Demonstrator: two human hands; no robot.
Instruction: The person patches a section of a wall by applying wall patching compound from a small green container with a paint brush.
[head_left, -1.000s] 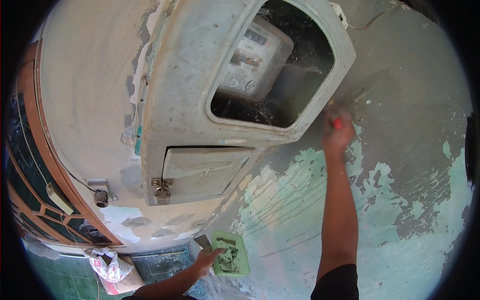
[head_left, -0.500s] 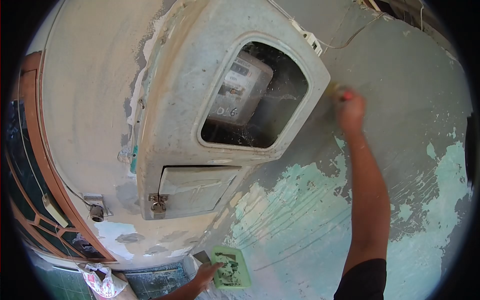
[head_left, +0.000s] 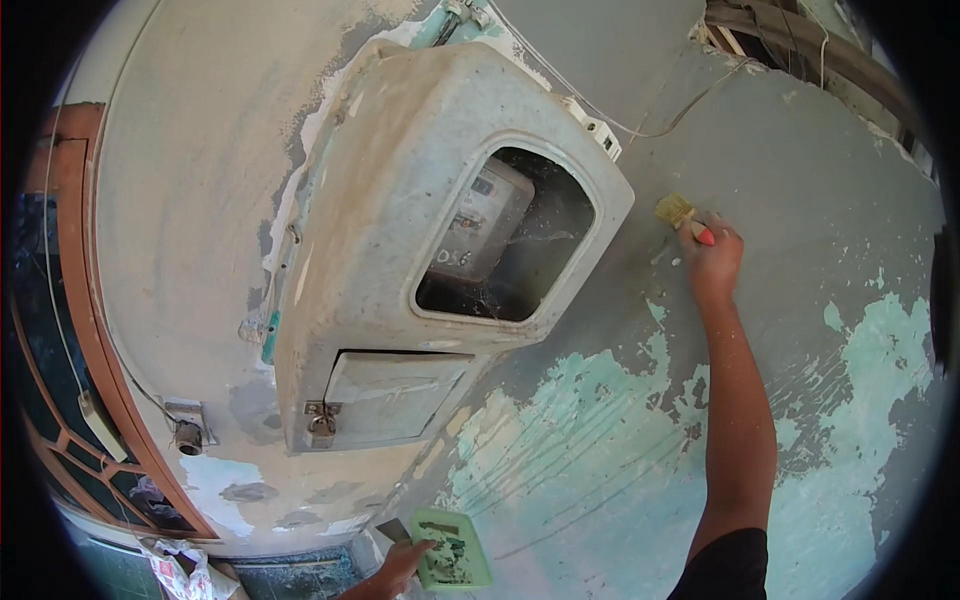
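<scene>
My right hand is closed around the red-tipped handle of a paintbrush. Its yellowish bristles are at the grey-coated part of the wall, just right of the meter box. Down low, my left hand grips the left side of a light green plastic tray, thumb over the rim. Dark grey, patchy residue lies inside the tray. Below the grey area, the wall shows old turquoise paint with dark drip streaks.
A large pale electric meter box with a window and padlocked flap juts from the wall between my hands. Wires run along its top. At left are a brown-framed window, a pipe stub and a white sack.
My right hand and the brush have moved down a little along the wall, and the brush shows more clearly. The view has tilted upward. My left hand still holds the tray.
</scene>
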